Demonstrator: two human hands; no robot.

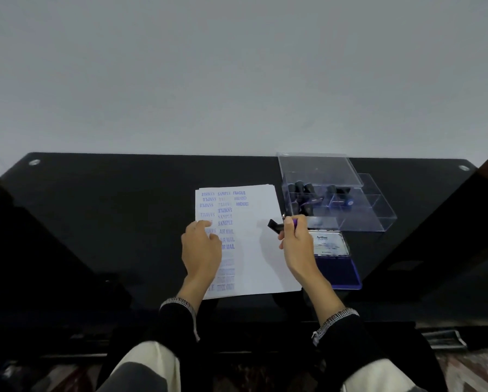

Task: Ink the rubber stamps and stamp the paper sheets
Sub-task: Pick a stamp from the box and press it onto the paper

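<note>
A stack of white paper sheets (255,250) lies on the black table, its left part covered with purple stamp prints. My left hand (200,250) rests on the sheet's left side with fingers spread, pressing it down. My right hand (295,239) grips a black rubber stamp (275,225) lying sideways above the paper's right edge, handle pointing left. An open ink pad (337,271) with a blue-purple surface sits just right of the paper, its lid (329,244) folded back. A clear plastic box (336,202) behind it holds several more black stamps.
The black glass table (109,222) extends wide to the left and right of the paper. The clear box's lid (319,168) stands open at the back near the wall. My knees show below the front table edge.
</note>
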